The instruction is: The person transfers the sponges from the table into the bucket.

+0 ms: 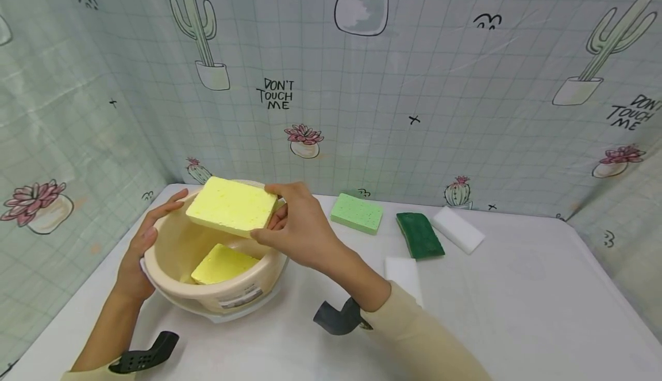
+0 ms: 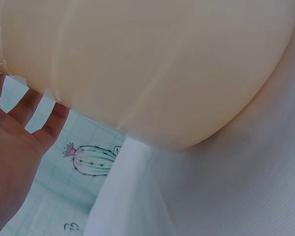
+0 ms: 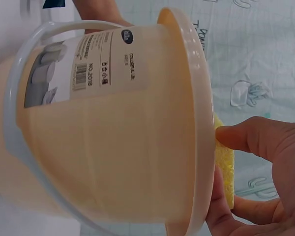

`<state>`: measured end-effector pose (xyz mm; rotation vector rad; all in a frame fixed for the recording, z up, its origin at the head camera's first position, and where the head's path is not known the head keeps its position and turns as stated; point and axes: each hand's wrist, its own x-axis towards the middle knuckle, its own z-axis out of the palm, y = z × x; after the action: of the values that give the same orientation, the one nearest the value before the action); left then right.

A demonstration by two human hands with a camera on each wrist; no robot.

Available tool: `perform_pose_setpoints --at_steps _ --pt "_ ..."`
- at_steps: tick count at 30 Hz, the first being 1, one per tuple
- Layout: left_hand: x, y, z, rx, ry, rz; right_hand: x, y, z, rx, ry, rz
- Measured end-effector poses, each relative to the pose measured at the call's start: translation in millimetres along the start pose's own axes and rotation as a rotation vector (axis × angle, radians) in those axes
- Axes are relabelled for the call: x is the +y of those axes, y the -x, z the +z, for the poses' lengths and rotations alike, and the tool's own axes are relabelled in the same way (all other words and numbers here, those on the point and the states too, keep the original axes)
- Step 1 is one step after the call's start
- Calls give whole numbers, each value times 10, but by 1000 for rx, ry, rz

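Note:
My right hand (image 1: pixel 305 226) pinches a yellow sponge (image 1: pixel 233 206) by its right end, thumb on one edge and fingers on the other. It holds the sponge tilted over the mouth of a cream plastic bucket (image 1: pixel 170 272). A second yellow sponge (image 1: pixel 224 264) lies inside the bucket. On the bucket's left, my left hand (image 1: pixel 135 260) rests with extended fingers against the outer wall and rim. In the right wrist view, the held sponge (image 3: pixel 227 172) shows edge-on just beyond the rim, and a printed label (image 3: pixel 88 69) is on the bucket's side.
Right of the bucket lie a light green sponge (image 1: pixel 357 213), a dark green scouring pad (image 1: pixel 420 235) and two white sponge blocks, one farther back (image 1: pixel 458 229) and one nearer (image 1: pixel 403 276), partly behind my right forearm. A cactus-print cloth (image 1: pixel 320 70) hangs behind the white table (image 1: pixel 543 300).

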<state>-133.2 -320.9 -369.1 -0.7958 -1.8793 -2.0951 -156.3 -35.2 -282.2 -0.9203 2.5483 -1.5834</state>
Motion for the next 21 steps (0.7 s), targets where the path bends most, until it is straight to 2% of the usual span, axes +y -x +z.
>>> perform_pose_setpoints --at_steps 11,21 --pt "8 2 23 -8 6 22 -156 -48 152 -112 223 19" --pt "17 -2 34 -12 14 20 -224 -95 259 -149 319 25"
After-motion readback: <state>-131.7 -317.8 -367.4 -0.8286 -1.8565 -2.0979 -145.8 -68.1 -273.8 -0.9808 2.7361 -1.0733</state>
